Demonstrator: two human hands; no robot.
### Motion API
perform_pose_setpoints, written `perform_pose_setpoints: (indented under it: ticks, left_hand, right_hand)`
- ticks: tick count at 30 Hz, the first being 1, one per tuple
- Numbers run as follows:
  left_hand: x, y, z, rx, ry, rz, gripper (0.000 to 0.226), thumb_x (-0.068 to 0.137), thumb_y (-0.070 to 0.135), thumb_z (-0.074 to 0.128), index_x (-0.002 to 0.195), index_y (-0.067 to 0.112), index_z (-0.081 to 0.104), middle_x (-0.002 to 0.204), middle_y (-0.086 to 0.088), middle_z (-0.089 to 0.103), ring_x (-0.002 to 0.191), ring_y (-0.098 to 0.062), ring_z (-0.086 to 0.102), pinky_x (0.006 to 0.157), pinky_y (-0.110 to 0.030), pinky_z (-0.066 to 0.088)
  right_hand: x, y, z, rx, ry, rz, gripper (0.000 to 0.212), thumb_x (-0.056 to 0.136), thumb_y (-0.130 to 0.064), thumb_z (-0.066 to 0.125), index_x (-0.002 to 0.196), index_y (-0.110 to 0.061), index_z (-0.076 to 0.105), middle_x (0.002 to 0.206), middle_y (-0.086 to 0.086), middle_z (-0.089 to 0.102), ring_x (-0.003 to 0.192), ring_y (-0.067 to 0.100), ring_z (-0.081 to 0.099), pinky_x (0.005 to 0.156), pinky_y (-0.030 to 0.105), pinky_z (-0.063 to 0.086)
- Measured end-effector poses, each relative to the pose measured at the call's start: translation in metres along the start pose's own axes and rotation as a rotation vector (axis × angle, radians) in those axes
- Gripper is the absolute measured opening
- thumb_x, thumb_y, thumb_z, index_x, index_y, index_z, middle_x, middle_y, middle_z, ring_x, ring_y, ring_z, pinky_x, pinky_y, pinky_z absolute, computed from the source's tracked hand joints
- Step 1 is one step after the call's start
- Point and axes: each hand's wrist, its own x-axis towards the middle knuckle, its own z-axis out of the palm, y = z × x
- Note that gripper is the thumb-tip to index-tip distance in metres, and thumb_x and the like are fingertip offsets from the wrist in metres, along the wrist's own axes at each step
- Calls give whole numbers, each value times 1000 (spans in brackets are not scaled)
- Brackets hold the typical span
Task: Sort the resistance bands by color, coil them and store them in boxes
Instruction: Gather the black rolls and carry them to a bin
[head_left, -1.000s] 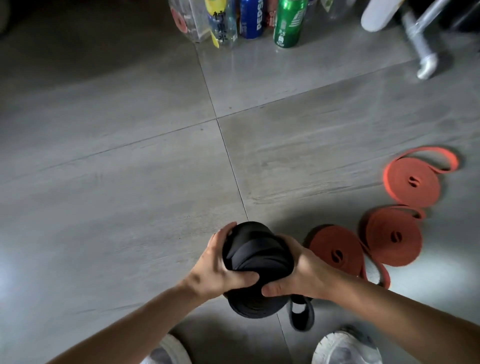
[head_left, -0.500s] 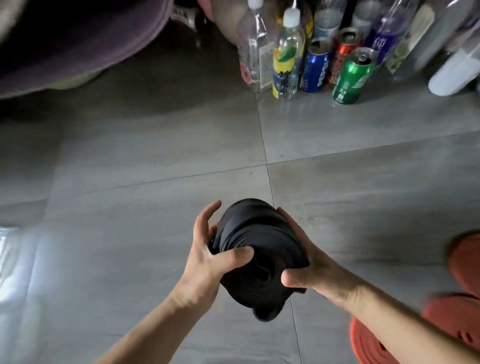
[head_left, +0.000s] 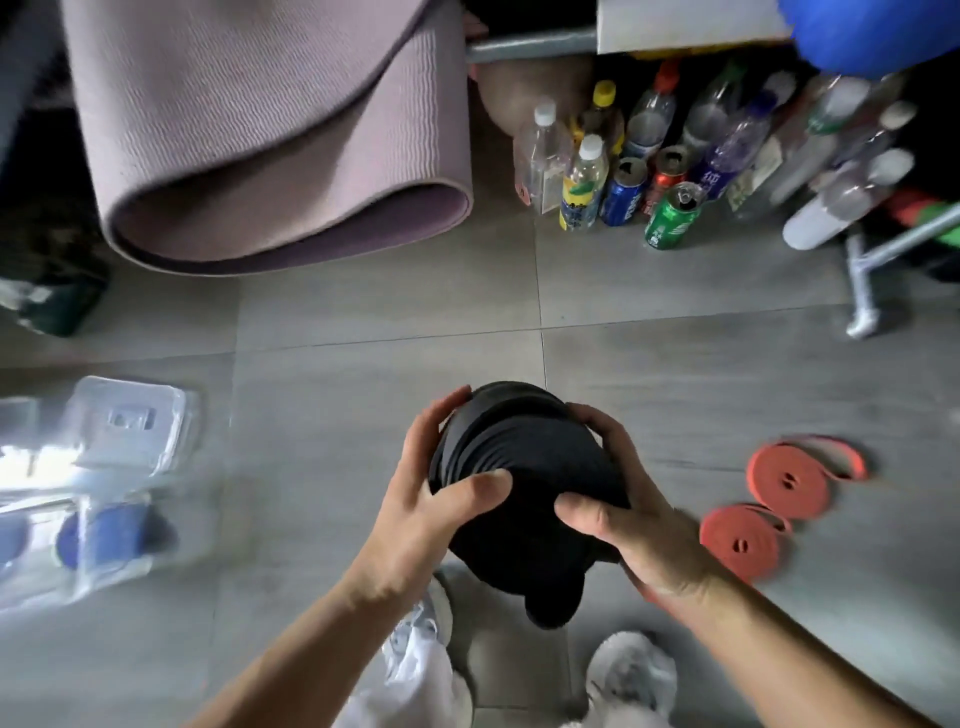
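At centre frame, a black coiled band (head_left: 519, 478) sits clasped between the left hand (head_left: 421, 514) and right hand (head_left: 639, 525), fingers curled round its sides.

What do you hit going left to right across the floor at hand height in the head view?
Clear plastic boxes → left hand → black coiled bands held in both hands → right hand → nearer orange coil → farther orange coil.
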Motion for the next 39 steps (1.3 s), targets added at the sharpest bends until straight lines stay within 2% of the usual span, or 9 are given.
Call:
perform_pose_setpoints:
  ticks: [6, 9, 12, 16, 18, 24, 29, 34, 39]
  left_hand:
    - [-150, 87, 8, -106, 85, -7, 76, 52, 32, 73, 124, 29, 51, 118, 1, 64, 109, -16, 61, 81, -24, 51]
    - [-223, 117, 10, -221, 212, -51, 80, 48, 28, 74, 124, 26, 51, 116, -2, 65, 105, -18, 64, 76, -24, 53]
    - [-290, 142, -5, -192, 269, -42, 81, 47, 36, 76, 124, 30, 52, 118, 1, 64, 109, -17, 62, 84, -30, 51]
    - [-377, 164, -47, -216, 298, -46, 84, 48, 39, 76, 126, 28, 49, 116, 8, 65, 106, -9, 63, 79, -17, 50]
    - [-417, 170, -80, -257, 327, -43, 83, 46, 37, 79, 124, 29, 51, 116, 6, 66, 105, -10, 64, 78, -17, 51]
    - [-526, 161, -233, -342, 407, -43, 81, 47, 31, 82, 122, 30, 52, 114, 0, 67, 104, -17, 65, 82, -27, 53]
    - [-603, 149, -376, -373, 531, -9, 81, 48, 33, 82, 123, 27, 52, 116, -2, 66, 106, -16, 64, 87, -29, 52]
    - [-634, 156, -491, -390, 600, 32, 77, 46, 36, 79, 119, 29, 54, 110, 3, 68, 101, -11, 65, 81, -24, 53]
    - [-628, 165, -591, -452, 639, 53, 74, 49, 39, 79, 118, 33, 54, 109, 8, 67, 101, -10, 65, 81, -29, 53]
  right_hand:
    - [-117, -82, 68, -91, -64, 75, 84, 48, -23, 75, 124, -10, 42, 100, -1, 71, 93, 11, 67, 72, 19, 51]
    - [-168, -117, 106, -172, -152, 158, 82, 52, -22, 77, 126, -9, 43, 114, 1, 67, 105, 17, 64, 80, 22, 50]
    - [-213, -148, 152, -269, -214, 222, 81, 55, -23, 78, 128, -14, 45, 122, 2, 64, 113, 19, 60, 87, 27, 49]
    - [-268, -162, 229, -338, -266, 326, 80, 56, -21, 77, 129, -15, 45, 120, -2, 65, 113, 19, 61, 86, 28, 50]
    - [-289, -153, 275, -379, -288, 355, 80, 53, -24, 76, 126, -16, 46, 114, -9, 67, 108, 11, 63, 81, 23, 50]
    - [-322, -94, 450, -517, -381, 317, 79, 50, -28, 76, 124, -14, 51, 115, -6, 68, 107, 10, 63, 80, 19, 50]
    - [-325, -39, 605, -498, -527, 294, 77, 49, -26, 77, 121, -17, 52, 113, -9, 69, 104, 6, 64, 78, 15, 49]
    - [-304, -3, 724, -532, -586, 272, 87, 51, -27, 79, 131, -14, 47, 118, 3, 67, 110, 16, 62, 81, 21, 50]
    - [-256, 11, 833, -572, -680, 258, 67, 58, -27, 73, 121, -18, 54, 110, 6, 69, 103, 19, 65, 78, 24, 52]
